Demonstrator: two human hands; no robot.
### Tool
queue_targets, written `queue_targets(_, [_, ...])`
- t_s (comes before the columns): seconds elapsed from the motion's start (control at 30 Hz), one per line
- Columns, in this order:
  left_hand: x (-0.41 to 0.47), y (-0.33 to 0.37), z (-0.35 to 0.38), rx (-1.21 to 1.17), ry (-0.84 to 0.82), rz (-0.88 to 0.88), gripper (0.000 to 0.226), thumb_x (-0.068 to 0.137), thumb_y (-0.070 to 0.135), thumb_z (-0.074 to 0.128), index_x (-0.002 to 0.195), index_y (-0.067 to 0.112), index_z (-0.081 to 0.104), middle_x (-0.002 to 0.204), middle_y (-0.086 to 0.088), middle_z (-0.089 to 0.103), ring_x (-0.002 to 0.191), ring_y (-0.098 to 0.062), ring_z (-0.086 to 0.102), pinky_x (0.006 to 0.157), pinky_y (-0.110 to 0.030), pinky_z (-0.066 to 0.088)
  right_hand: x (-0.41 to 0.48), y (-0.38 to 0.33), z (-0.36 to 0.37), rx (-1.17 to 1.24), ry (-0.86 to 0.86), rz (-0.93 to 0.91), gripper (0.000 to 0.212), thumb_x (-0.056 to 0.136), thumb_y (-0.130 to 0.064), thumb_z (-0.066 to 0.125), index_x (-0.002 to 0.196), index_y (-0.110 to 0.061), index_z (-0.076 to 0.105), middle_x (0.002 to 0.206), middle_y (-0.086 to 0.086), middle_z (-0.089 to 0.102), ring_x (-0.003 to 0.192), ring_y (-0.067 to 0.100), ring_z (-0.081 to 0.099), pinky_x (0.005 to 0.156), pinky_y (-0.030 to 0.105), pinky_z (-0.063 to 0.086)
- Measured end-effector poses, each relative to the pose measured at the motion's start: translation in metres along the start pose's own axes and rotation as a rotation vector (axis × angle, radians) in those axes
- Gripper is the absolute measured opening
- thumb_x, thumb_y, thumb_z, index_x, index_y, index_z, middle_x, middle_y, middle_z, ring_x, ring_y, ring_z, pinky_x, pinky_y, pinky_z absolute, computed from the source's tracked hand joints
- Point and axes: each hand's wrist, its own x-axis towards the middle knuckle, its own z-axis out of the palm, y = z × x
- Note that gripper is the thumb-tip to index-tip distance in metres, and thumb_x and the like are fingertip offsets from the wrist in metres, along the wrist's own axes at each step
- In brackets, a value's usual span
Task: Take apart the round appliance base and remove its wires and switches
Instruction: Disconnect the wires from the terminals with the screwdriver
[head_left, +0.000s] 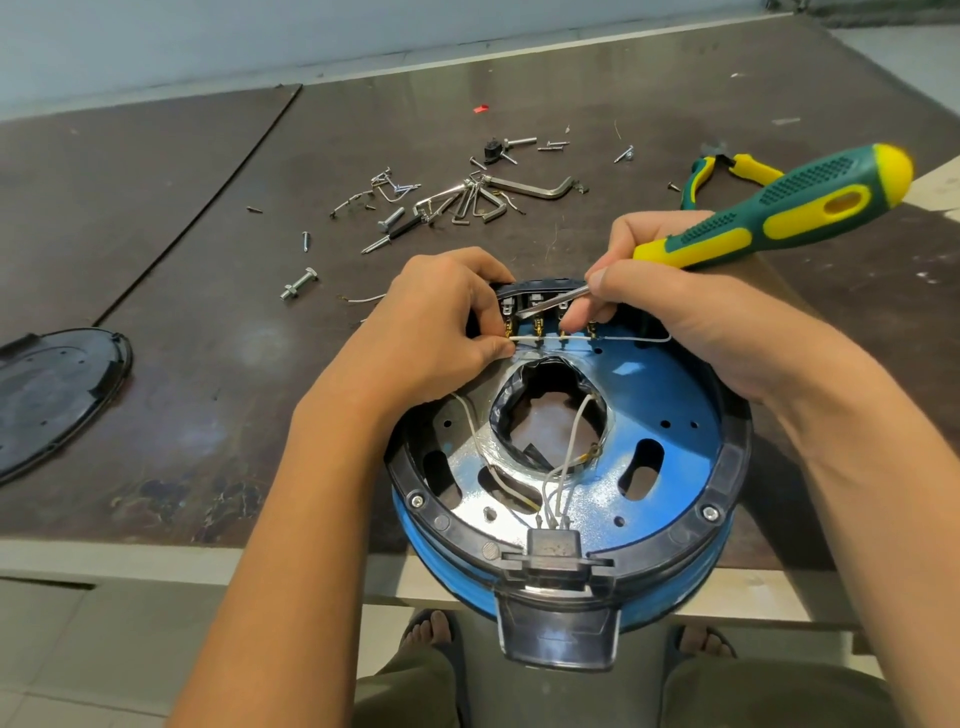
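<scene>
round blue appliance base with a black plastic rim (670, 410) sits at the near edge of the dark brown wooden table (208, 322), overhanging it at 6 o'clock, open side up. at the base's 12 o'clock, a row of black switches with brass terminals (540, 314) lines the inner rim; a thin white wire (550, 338) runs across the terminals. left hand (441, 332) is closed, thumb and forefinger pinching the left end of that wire. right hand (691, 317) is closed around the shaft end of a green-and-yellow-handled screwdriver (779, 208), handle pointing to 2 o'clock, metal tip set against the terminals at the left end of the switch row. more white wires (566, 467) loop from the centre hole to a black connector block (553, 545) at the base's 6 o'clock. on the table at 12 o'clock, well apart from the base, lie scattered screws and hex keys (467, 195); green-and-yellow pliers (727, 169) at 1 o'clock; a black round cover plate (52, 395) at 9 o'clock.
</scene>
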Motion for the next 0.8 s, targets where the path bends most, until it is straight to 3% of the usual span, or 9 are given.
queue_targets(0.37, [0.0002, -0.0015, 0.0010, 0.003, 0.013, 0.006, 0.014, 0.079, 0.020, 0.081, 0.068, 0.016, 0.074, 0.122, 0.013, 0.060, 0.106, -0.012, 0.059, 0.093, -0.039, 0.049, -0.0009, -0.0011, -0.0016, -0.027, -0.022, -0.005, 0.020, 0.090, -0.004, 0.063, 0.071, -0.011, 0.060, 0.080, 0.013, 0.078, 0.085, 0.020, 0.076, 0.076, 0.026, 0.058])
queue_targets(0.53, [-0.0007, -0.0027, 0.0010, -0.015, 0.000, 0.010, 0.010, 0.077, 0.021, 0.082, 0.069, 0.018, 0.076, 0.124, 0.014, 0.058, 0.109, -0.012, 0.058, 0.095, -0.041, 0.049, -0.0020, 0.0006, -0.0032, -0.069, -0.065, -0.004, 0.021, 0.092, -0.007, 0.064, 0.072, -0.013, 0.061, 0.081, 0.011, 0.079, 0.085, 0.018, 0.077, 0.072, 0.020, 0.056])
queue_targets(0.7, [-0.0012, -0.0030, -0.0020, -0.054, -0.004, 0.013, 0.010, 0.078, 0.021, 0.082, 0.071, 0.019, 0.076, 0.127, 0.012, 0.059, 0.109, -0.007, 0.057, 0.095, -0.034, 0.050, -0.0022, 0.0026, -0.0057, 0.121, 0.037, -0.007, 0.023, 0.086, -0.001, 0.060, 0.066, -0.010, 0.055, 0.076, 0.022, 0.073, 0.076, 0.022, 0.073, 0.080, 0.039, 0.057])
queue_targets(0.8, [-0.0046, -0.0018, -0.0082, -0.098, -0.001, 0.008, 0.010, 0.078, 0.025, 0.082, 0.071, 0.023, 0.076, 0.127, 0.014, 0.060, 0.110, -0.001, 0.056, 0.096, -0.029, 0.049, -0.0022, 0.0032, -0.0063, 0.154, 0.061, 0.009, 0.017, 0.086, 0.003, 0.059, 0.070, -0.001, 0.054, 0.076, 0.024, 0.071, 0.074, 0.021, 0.071, 0.080, 0.039, 0.057])
